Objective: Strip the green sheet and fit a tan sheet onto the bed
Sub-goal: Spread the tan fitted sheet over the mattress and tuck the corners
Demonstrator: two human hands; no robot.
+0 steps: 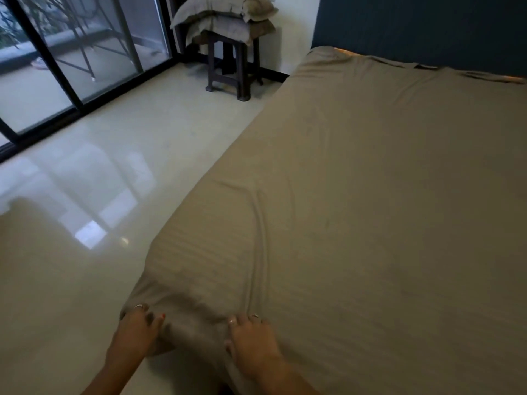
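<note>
A tan sheet (370, 195) covers the whole bed, stretched over the top with creases running from the near corner. At that near left corner my left hand (137, 329) grips the sheet's edge on the side facing the floor. My right hand (251, 337) grips the fabric on the other side of the corner, fingers curled into a bunched fold. The cloth between both hands is pulled taut over the corner. No green sheet is in view. At the far edge a dark gap shows between sheet and headboard.
A dark wooden stool (231, 67) stacked with grey-tan pillows (222, 18) stands by the far wall, left of the bed. Sliding glass doors (71, 52) with black frames fill the left. Glossy pale floor (99, 195) lies beside the bed. A dark blue wall (427, 27) backs the bed.
</note>
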